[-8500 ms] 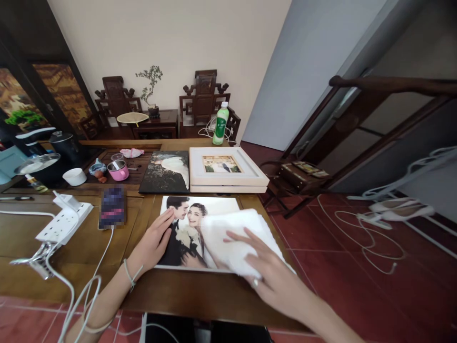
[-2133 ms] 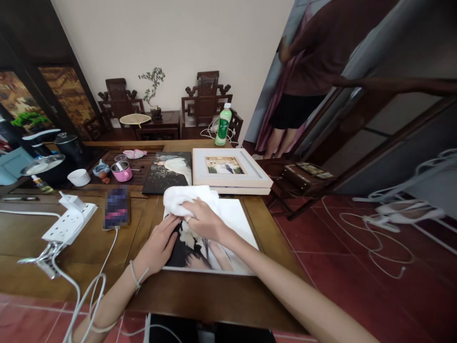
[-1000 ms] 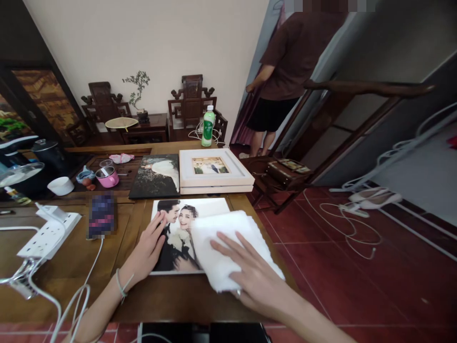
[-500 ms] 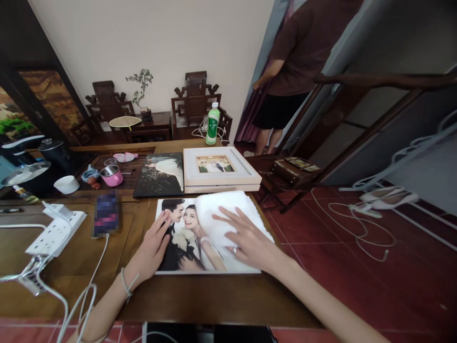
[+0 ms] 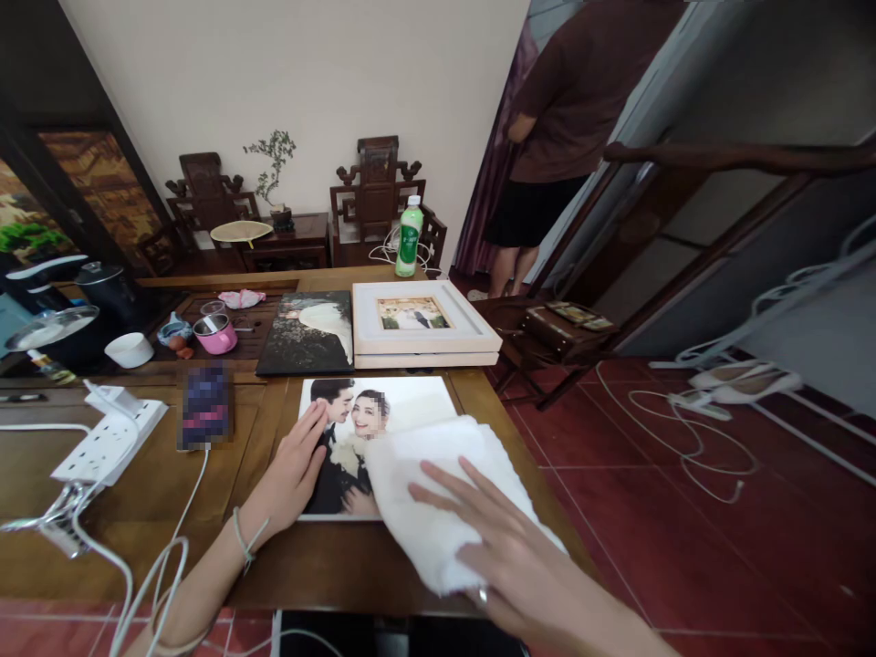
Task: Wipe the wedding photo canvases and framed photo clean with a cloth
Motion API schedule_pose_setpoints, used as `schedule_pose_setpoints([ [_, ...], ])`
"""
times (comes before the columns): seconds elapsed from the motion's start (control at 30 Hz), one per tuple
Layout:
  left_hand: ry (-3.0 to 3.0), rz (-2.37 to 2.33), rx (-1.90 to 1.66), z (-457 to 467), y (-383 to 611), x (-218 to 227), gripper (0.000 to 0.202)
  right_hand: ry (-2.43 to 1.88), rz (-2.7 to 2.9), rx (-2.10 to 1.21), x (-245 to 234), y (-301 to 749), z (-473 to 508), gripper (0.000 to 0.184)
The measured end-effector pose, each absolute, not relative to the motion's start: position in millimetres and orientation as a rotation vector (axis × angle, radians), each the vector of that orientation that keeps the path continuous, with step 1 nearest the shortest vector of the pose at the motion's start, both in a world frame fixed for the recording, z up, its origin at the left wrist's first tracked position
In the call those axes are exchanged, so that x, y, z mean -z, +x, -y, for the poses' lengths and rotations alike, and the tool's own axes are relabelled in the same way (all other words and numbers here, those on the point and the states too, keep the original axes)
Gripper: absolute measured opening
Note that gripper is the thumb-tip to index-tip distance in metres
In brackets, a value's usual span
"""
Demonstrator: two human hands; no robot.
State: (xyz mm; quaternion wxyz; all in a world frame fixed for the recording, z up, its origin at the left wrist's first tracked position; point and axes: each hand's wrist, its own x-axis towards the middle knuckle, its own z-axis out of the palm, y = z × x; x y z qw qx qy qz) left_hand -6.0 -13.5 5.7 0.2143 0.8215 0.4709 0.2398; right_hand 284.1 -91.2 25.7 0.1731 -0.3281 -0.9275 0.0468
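A photo panel (image 5: 335, 470) with a couple's portrait lies flat on the wooden table (image 5: 335, 566) in front of me. My left hand (image 5: 294, 465) rests along its left edge, fingers stretched out flat. A white cloth, like a small towel (image 5: 444, 447), covers the panel's lower right part and hangs past its front edge onto the table. My right hand (image 5: 493, 529) presses on the cloth from above with fingers spread. The part of the picture beneath the cloth is hidden.
Behind the panel lie a dark photo panel (image 5: 307, 342) and stacked white frames (image 5: 428, 342). A green bottle (image 5: 409, 237) stands farther back. Leftward are a power strip (image 5: 113, 443), a blurred-out device (image 5: 205, 406) and a pink cup (image 5: 215, 335). A person (image 5: 547, 137) stands beyond the table.
My right hand has moved the cloth toward me, baring the panel's upper right. My left hand stays in place. The person behind has drawn an arm in.
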Motion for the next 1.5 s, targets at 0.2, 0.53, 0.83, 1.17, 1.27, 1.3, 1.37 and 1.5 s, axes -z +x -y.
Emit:
schedule_pose_setpoints([
  [0.2,2.266,-1.316,-0.604,12,-8,-4,0.048,-1.012,2.572,-0.136,-25,286,21,0.019],
  [0.53,2.246,-1.32,-0.606,13,-7,-4,0.049,-1.066,2.562,-0.065,-20,277,3,0.019],
  [0.83,2.259,-1.312,-0.636,14,-5,-6,0.048,-0.875,2.648,-0.139,-27,281,107,0.018],
  [1.17,2.26,-1.307,-0.633,13,-6,-5,0.048,-0.924,2.661,-0.264,-34,279,68,0.02],
  [1.27,2.268,-1.304,-0.63,13,-6,-5,0.048,-0.995,2.594,-0.242,-31,276,32,0.02],
  [1.3,2.269,-1.303,-0.632,13,-6,-5,0.048,-1.013,2.576,-0.229,-30,275,20,0.02],
  [1.37,2.267,-1.298,-0.642,13,-6,-5,0.048,-1.051,2.558,-0.199,-28,271,0,0.023],
  [1.5,2.252,-1.299,-0.642,13,-7,-4,0.048,-1.115,2.571,-0.152,-28,259,-16,0.024],
])
